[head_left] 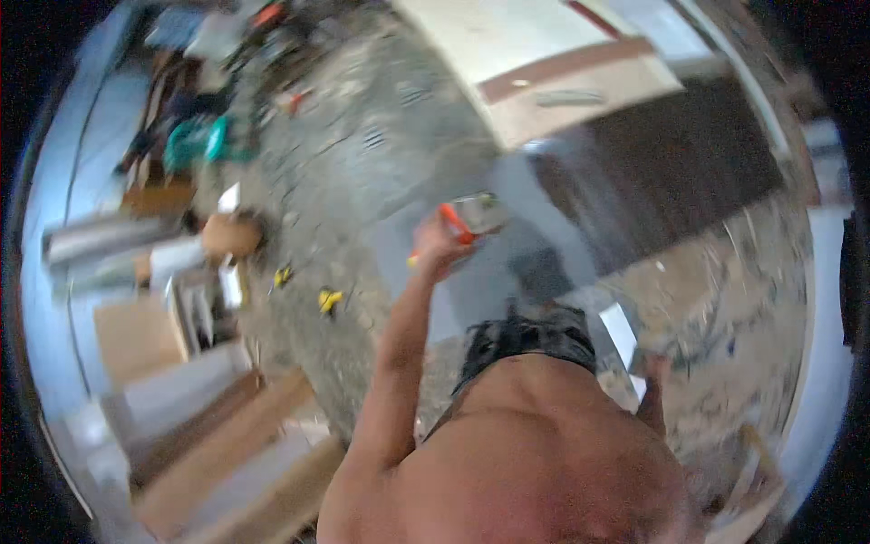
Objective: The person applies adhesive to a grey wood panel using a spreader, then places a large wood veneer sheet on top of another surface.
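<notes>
My left hand (439,247) is closed round an orange tool (456,223) with a pale, boxy head; motion blur hides its exact kind. Below the tool lies a smooth grey sheet (408,295) on the floor. At my right side, my right hand (656,366) hangs low beside a white strip (619,334). Its fingers are too blurred to show whether they touch the strip. A dark brown glossy board (671,172) lies to the right of the grey sheet.
Two yellow-and-black tools (329,301) lie on the floor at left. Wooden boards (227,453) are stacked at lower left, near a teal object (195,142) farther off. A cream panel (526,36) with a brown stripe stands at the far side.
</notes>
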Motion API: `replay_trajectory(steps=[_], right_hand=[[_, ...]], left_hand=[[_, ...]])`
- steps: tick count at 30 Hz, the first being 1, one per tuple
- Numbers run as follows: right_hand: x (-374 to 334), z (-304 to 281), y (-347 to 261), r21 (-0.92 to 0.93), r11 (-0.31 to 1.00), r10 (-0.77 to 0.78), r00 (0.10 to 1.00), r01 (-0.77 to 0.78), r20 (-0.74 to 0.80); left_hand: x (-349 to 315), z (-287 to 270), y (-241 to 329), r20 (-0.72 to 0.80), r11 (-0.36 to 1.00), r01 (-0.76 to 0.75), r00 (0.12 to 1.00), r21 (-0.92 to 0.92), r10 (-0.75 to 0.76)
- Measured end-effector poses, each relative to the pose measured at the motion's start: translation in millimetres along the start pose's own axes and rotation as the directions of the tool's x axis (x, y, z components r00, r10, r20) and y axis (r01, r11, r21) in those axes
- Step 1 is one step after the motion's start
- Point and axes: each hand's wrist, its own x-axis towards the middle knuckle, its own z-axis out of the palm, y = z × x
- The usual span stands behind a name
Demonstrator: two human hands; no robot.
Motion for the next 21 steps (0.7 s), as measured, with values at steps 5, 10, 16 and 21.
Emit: replay_trajectory(steps=[5, 10, 16, 21], right_hand=[[20.5, 2.4, 3.7, 0.319, 0.947, 0.102, 0.981, -0.044, -0.165], [11.8, -13.0, 14.8, 0.299, 0.951, 0.030, 0.943, 0.074, -0.331], [-49.5, -95.9, -85.4, 0.639, 0.765, 0.122, 0.992, -0.078, -0.026], [-39.2, -77.0, -63.2, 0.719, 0.692, 0.130, 0.991, -0.059, -0.043]], left_hand=[[49.7, -2.8, 45.9, -0.103, 0.980, -0.061, 0.991, 0.188, 0.081], [86.2, 9.7, 100.2, 0.018, 0.963, -0.094, 0.996, 0.253, 0.093], [103.5, -16.8, 100.0, 0.090, 0.907, -0.053, 0.996, 0.417, 0.017], [116.0, -15.6, 121.0, 0.112, 0.894, -0.096, 0.992, 0.437, 0.051]])
